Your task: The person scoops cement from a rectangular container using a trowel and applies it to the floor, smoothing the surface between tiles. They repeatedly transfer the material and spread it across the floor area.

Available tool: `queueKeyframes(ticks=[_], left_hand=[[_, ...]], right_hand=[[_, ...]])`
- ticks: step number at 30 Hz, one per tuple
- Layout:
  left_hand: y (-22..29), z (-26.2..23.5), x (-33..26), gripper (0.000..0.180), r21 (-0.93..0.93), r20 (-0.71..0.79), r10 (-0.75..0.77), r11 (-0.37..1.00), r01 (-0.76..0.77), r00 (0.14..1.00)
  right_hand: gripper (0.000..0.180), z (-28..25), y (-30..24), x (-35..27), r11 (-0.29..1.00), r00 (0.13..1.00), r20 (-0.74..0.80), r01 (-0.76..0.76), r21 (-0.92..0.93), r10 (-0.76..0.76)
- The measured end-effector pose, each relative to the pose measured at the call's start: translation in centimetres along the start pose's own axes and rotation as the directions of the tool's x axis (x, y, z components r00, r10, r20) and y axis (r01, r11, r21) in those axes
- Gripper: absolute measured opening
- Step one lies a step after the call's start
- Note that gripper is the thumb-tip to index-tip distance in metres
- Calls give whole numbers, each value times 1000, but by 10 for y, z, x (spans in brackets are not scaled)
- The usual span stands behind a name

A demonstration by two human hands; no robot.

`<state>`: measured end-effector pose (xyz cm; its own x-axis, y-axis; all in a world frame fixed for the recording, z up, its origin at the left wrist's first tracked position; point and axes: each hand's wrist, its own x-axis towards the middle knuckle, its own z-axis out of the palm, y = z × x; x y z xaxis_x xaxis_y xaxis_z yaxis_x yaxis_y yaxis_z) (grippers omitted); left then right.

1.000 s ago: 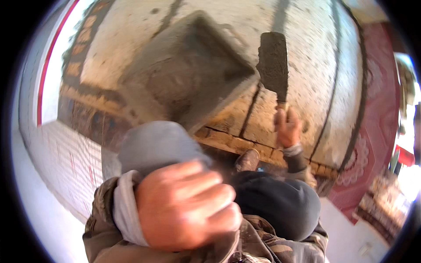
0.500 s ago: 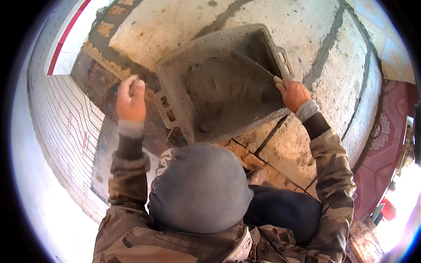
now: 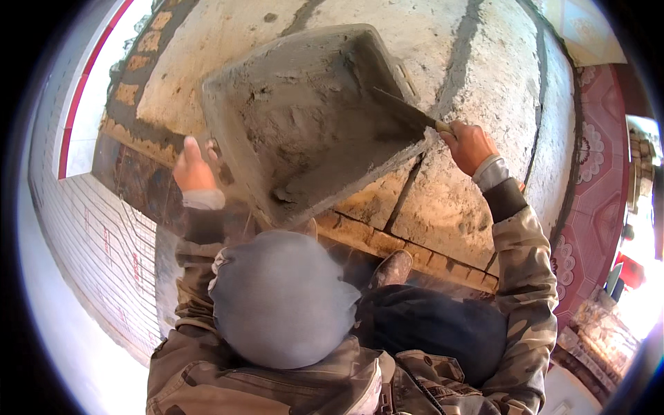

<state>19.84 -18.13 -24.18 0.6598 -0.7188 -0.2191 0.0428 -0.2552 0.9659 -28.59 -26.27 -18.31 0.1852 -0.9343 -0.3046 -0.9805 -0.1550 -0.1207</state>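
Note:
A large grey mortar tub (image 3: 242,149) sits on the rough floor in front of me, with wet mortar (image 3: 304,138) smeared over its bottom and walls. My right hand (image 3: 472,146) is closed round the handle of a trowel (image 3: 408,114) at the tub's right corner. The mortar-coated blade points left into the tub, against its inner wall. At the tub's left side is my left hand (image 3: 196,169), thumb raised, its blurred fingers curled at the side handle, which they mostly cover.
Pale floor slabs (image 3: 505,90) with grey mortar joints spread beyond the tub and to its right. Patterned red tiles (image 3: 588,187) run along the right. White striped panels (image 3: 111,256) lie at the left. A muddy boot (image 3: 394,268) is close to the tub's near side.
My left hand has come to the tub's left handle from just beside it. The tub looks slightly more tilted. My right hand still holds the trowel, its blade shifted a little. The whole view has swung.

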Motion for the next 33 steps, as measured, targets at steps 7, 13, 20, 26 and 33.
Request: queueKeyframes(ticks=[7, 13, 20, 26, 33], left_hand=[[114, 53, 0, 45, 129, 220, 415, 885, -448, 883], [188, 97, -36, 44, 339, 503, 539, 596, -728, 675], [200, 136, -12, 39, 298, 405, 461, 750, -591, 789], [204, 151, -8, 39, 509, 407, 459, 603, -614, 789], [215, 160, -14, 48, 654, 309, 339, 603, -457, 889]], right_hand=[[33, 56, 23, -20, 983, 980, -118, 167, 75, -157], [34, 116, -3, -60, 922, 979, -58, 202, 330, -194], [27, 146, -34, -75, 731, 947, -263, 312, 606, -186], [29, 114, -63, -44, 615, 882, -319, 470, 633, -346], [37, 71, -91, -27, 475, 830, -342, 539, 695, -442]])
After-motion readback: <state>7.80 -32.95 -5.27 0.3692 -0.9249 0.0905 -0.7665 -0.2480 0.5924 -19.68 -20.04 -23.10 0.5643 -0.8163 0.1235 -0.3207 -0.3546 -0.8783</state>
